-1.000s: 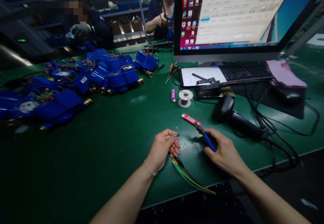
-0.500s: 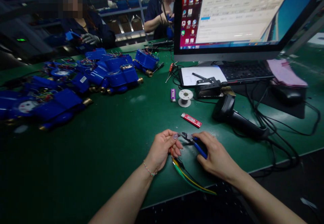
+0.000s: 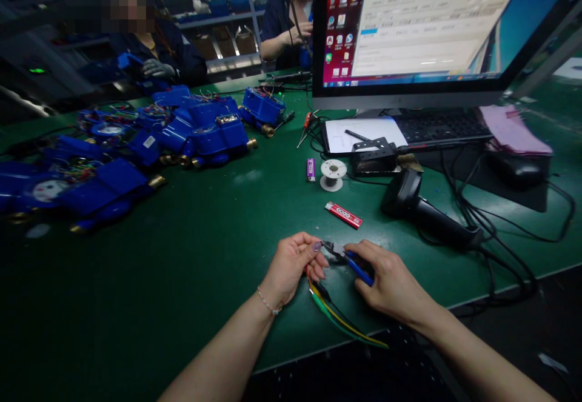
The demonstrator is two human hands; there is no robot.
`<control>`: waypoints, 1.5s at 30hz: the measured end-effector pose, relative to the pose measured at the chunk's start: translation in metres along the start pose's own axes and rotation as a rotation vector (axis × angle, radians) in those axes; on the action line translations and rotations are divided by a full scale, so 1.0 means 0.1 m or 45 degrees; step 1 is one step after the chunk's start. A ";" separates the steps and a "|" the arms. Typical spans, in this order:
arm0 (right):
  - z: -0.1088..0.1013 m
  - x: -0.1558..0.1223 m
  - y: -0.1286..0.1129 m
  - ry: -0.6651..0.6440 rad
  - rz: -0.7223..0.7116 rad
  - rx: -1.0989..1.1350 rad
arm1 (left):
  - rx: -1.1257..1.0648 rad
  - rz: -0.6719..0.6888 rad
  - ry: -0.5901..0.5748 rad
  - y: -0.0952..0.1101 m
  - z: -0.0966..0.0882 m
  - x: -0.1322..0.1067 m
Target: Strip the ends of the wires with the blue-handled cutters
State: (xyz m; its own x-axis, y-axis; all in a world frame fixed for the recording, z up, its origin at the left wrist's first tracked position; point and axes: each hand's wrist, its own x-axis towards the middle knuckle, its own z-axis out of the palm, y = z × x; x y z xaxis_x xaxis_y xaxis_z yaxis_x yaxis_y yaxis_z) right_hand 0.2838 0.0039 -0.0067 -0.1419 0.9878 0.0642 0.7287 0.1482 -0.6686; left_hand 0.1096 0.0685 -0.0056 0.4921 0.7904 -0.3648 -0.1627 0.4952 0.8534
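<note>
Head view: left hand [image 3: 293, 268] pinches the wire bundle [image 3: 339, 320] near the desk [image 3: 204, 238] edge, ends raised to meet the cutters [image 3: 348, 255]. Right hand [image 3: 386, 284] grips their blue handles, tip just beside the left fingertips.

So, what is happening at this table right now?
A person sits at a green table. The left hand pinches a bundle of thin wires that trails off the near edge. The right hand holds blue-handled cutters, with the tip at the left fingertips. A barcode scanner and a red strip lie just beyond. Blue devices are piled on the left, where two other people work.
</note>
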 end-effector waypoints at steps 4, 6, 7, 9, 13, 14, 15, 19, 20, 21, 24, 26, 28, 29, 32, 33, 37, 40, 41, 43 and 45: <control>0.01 0.00 0.04 0.024 -0.025 -0.107 | 0.025 0.009 0.000 0.00 -0.01 0.01; 0.03 -0.01 0.03 0.046 -0.014 -0.116 | 0.023 0.016 -0.002 0.00 -0.01 0.01; 0.05 -0.01 0.02 0.065 0.001 -0.090 | 0.023 0.023 -0.003 0.00 -0.01 0.01; 0.10 -0.02 -0.01 0.103 0.049 0.007 | 0.024 0.034 -0.007 0.00 -0.01 0.01; 0.13 -0.03 -0.03 0.151 0.230 0.180 | 0.022 0.044 0.009 0.00 -0.01 0.01; 0.11 -0.02 -0.02 0.185 0.294 0.197 | 0.019 0.043 0.018 0.00 -0.01 0.01; 0.08 -0.01 0.00 0.224 0.349 0.204 | 0.016 0.039 0.026 0.00 -0.01 0.01; -0.05 0.03 0.05 0.248 0.265 0.125 | 0.000 0.014 0.027 0.00 -0.01 0.02; -0.06 0.03 0.06 0.213 0.204 0.097 | -0.004 0.015 0.023 0.00 -0.01 0.02; -0.06 0.03 0.06 0.177 0.153 0.075 | -0.008 0.016 0.018 0.00 -0.01 0.02; -0.01 0.01 0.04 0.093 0.081 0.032 | -0.018 0.019 0.006 0.01 -0.01 0.02; 0.02 -0.01 0.02 0.071 0.057 0.006 | -0.022 0.017 0.008 0.02 -0.01 0.02; 0.04 -0.01 0.02 0.056 0.041 -0.015 | -0.023 0.017 0.009 0.02 -0.01 0.02; 0.04 -0.01 0.01 0.050 0.035 -0.022 | -0.024 0.016 0.010 0.03 -0.01 0.02; 0.03 0.01 0.00 0.032 0.020 -0.031 | -0.026 0.015 0.003 0.02 -0.01 0.01; 0.03 0.02 0.00 0.027 0.017 -0.031 | -0.027 0.016 -0.001 0.02 -0.01 0.01; 0.02 0.04 -0.02 0.017 0.015 -0.032 | -0.036 0.014 -0.001 0.01 0.00 0.01; 0.01 0.03 -0.02 0.006 0.004 -0.030 | -0.020 0.022 0.002 0.01 0.01 0.01; 0.01 0.03 -0.02 0.003 -0.001 -0.027 | -0.010 0.026 0.003 0.01 0.01 0.01; 0.00 0.02 -0.01 -0.006 -0.004 -0.003 | 0.001 0.029 0.006 0.01 0.01 0.02; -0.01 0.02 0.00 -0.025 0.006 0.038 | 0.004 0.023 0.004 0.01 0.00 0.02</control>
State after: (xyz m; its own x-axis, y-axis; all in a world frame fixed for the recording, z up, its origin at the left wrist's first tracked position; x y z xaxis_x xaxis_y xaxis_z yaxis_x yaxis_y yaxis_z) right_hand 0.2836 0.0054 -0.0059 -0.1517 0.9873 0.0463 0.7094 0.1414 -0.6904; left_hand 0.1106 0.0702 -0.0052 0.4864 0.8005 -0.3502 -0.1692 0.4795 0.8611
